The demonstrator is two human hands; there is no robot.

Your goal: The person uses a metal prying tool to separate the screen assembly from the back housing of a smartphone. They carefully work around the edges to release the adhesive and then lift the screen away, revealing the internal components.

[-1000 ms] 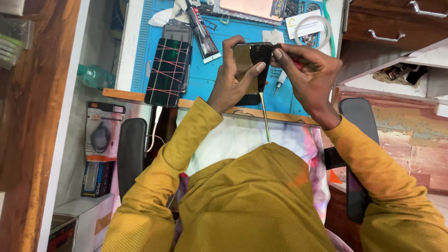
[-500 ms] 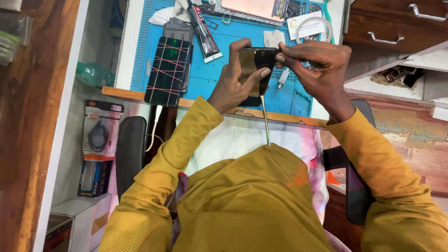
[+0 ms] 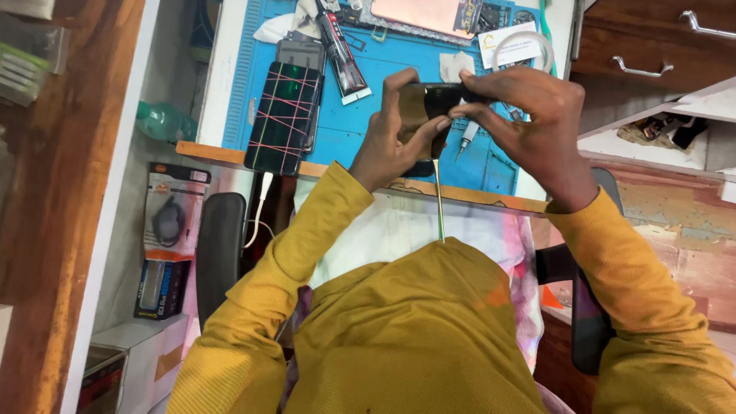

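Blue mat [image 3: 383, 84]: white card [image 3: 507, 40] beyond held phone [image 3: 429, 107].

Left hand [image 3: 387, 142] gripping dark phone [image 3: 425, 107] above blue mat [image 3: 383, 69]; right hand [image 3: 529, 126] pinching its top edge, possibly holding a small part.

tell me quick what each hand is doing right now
Left hand: closed around the dark phone, gripping it.
Right hand: fingertips pinched on the phone's top edge.

Phone [image 3: 420, 115]: dark, slim, glossy back with brownish reflection; held up above near edge of blue mat, centre of scene, tilted, long side roughly upright; lower end hidden behind fingers.
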